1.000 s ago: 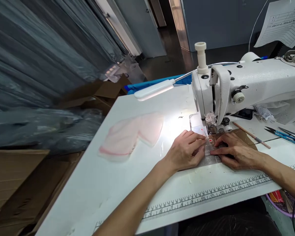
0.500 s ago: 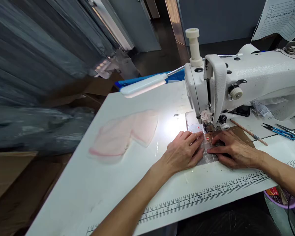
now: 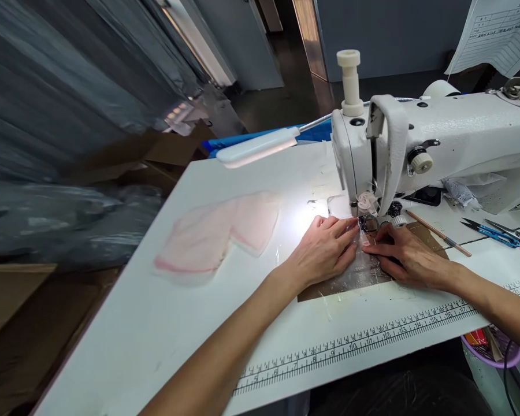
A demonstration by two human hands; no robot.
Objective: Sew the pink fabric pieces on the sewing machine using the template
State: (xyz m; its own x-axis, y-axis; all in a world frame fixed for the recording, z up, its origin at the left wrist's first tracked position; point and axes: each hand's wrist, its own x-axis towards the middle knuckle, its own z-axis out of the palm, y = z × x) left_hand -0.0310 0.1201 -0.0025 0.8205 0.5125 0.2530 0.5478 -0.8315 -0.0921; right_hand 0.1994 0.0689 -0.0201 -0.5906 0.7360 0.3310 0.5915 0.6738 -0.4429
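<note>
My left hand (image 3: 325, 248) lies flat, fingers stretched, on a thin translucent piece (image 3: 361, 268) on a brown patch of the white table (image 3: 177, 312). My right hand (image 3: 405, 257) presses the same piece from the right, fingers together and extended. Both sets of fingertips sit just in front of the presser foot (image 3: 368, 222) of the white sewing machine (image 3: 437, 144). The needle itself is hard to make out.
A stack of pale pink fabric pieces (image 3: 219, 234) lies to the left. A gooseneck lamp (image 3: 260, 147) lights the needle area. Blue snips (image 3: 494, 231) and a pencil (image 3: 437, 233) lie at right. A printed ruler (image 3: 372, 341) runs along the front edge. Cardboard boxes (image 3: 125, 162) stand left.
Both hands have slid the piece forward toward the presser foot; the small red marks seen earlier are now out of sight. The camera has shifted slightly.
</note>
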